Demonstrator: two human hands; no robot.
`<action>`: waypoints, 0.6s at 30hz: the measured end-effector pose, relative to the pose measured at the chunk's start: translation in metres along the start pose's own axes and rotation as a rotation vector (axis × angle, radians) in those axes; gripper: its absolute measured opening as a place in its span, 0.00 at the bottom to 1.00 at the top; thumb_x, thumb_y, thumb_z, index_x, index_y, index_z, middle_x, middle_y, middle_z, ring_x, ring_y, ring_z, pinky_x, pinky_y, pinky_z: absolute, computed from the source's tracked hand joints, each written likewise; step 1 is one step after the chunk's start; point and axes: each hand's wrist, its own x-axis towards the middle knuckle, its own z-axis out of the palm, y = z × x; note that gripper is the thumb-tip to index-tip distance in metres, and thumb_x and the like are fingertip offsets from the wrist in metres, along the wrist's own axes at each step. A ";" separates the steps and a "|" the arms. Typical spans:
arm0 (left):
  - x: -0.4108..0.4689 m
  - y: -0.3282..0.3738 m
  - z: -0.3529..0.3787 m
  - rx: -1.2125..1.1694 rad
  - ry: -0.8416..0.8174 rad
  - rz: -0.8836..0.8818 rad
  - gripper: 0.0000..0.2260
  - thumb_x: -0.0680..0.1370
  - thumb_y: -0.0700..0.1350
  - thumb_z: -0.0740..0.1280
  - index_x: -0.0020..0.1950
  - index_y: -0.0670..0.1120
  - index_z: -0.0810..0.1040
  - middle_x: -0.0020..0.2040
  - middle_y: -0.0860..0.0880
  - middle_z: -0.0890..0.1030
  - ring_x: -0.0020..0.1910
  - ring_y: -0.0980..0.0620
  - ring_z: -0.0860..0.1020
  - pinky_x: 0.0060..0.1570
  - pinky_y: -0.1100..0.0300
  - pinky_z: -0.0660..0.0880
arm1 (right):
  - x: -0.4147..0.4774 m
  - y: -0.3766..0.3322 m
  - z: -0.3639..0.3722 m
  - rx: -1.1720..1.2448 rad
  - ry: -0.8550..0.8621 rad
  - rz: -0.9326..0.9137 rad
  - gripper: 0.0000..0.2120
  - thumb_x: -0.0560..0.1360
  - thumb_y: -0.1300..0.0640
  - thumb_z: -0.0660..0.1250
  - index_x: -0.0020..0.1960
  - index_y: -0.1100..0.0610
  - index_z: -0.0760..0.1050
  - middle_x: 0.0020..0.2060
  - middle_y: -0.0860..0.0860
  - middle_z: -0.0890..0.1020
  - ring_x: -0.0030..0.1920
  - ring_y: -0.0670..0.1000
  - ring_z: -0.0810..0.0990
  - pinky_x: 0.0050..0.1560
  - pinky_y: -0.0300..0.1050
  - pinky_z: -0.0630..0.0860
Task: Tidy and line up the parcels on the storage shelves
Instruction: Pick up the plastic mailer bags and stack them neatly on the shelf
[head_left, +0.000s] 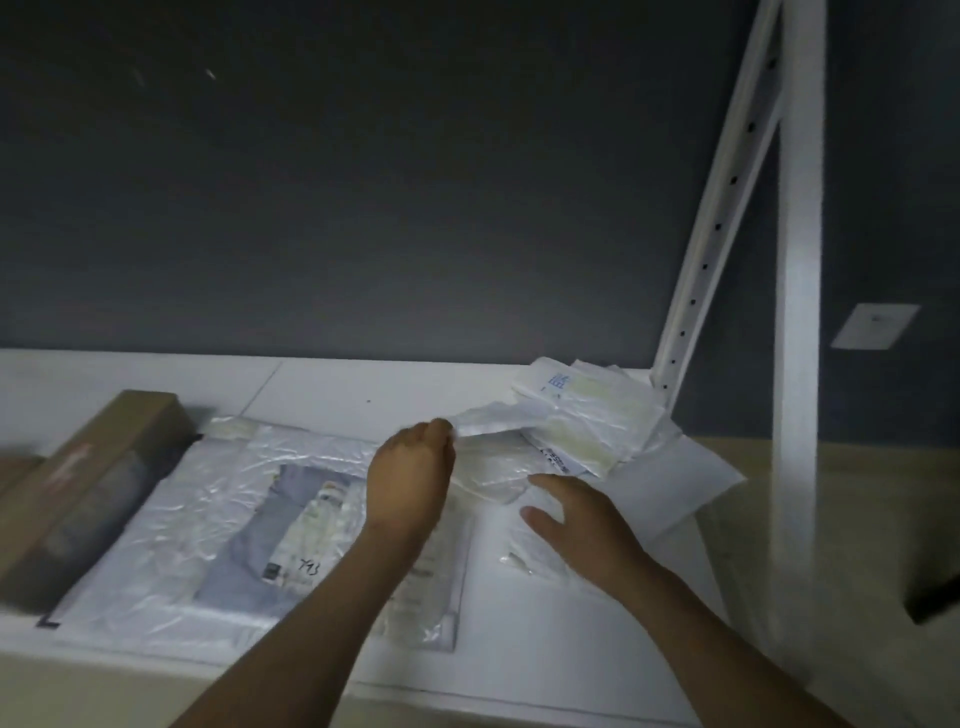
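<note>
Plastic parcel (501, 422) edge: left hand (410, 470) pinches | right hand (576, 519) spread

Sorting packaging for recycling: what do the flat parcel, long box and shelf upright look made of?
Flat parcel: glossy plastic film, crinkled and shiny. Long box: matte brown cardboard, probably. Upright: likely white-painted metal, judging by its punched holes.

Handwritten "793" stands on the pale paper label (311, 525) of the large clear plastic-wrapped parcel (208, 499). Blue print on the white crinkled plastic mailer (571, 410) is unreadable.
</note>
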 end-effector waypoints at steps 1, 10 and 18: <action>-0.008 0.005 -0.011 -0.100 0.049 -0.096 0.03 0.73 0.37 0.70 0.44 0.43 0.79 0.34 0.45 0.80 0.31 0.43 0.78 0.29 0.56 0.73 | -0.001 -0.005 0.002 0.124 0.018 0.020 0.22 0.78 0.50 0.65 0.71 0.51 0.70 0.68 0.47 0.74 0.66 0.46 0.72 0.61 0.33 0.65; -0.063 0.021 -0.058 -0.918 -0.014 -0.747 0.09 0.80 0.42 0.61 0.54 0.54 0.77 0.39 0.50 0.82 0.36 0.54 0.79 0.35 0.63 0.75 | -0.027 -0.050 0.036 0.938 0.114 0.261 0.34 0.74 0.52 0.71 0.74 0.47 0.58 0.62 0.46 0.74 0.59 0.47 0.76 0.60 0.50 0.76; -0.077 0.016 -0.072 -1.052 -0.313 -0.749 0.03 0.76 0.44 0.69 0.49 0.50 0.81 0.44 0.52 0.84 0.41 0.54 0.83 0.42 0.55 0.82 | -0.053 -0.040 0.038 1.082 0.289 0.366 0.13 0.74 0.64 0.70 0.58 0.58 0.78 0.49 0.52 0.85 0.48 0.53 0.84 0.47 0.47 0.81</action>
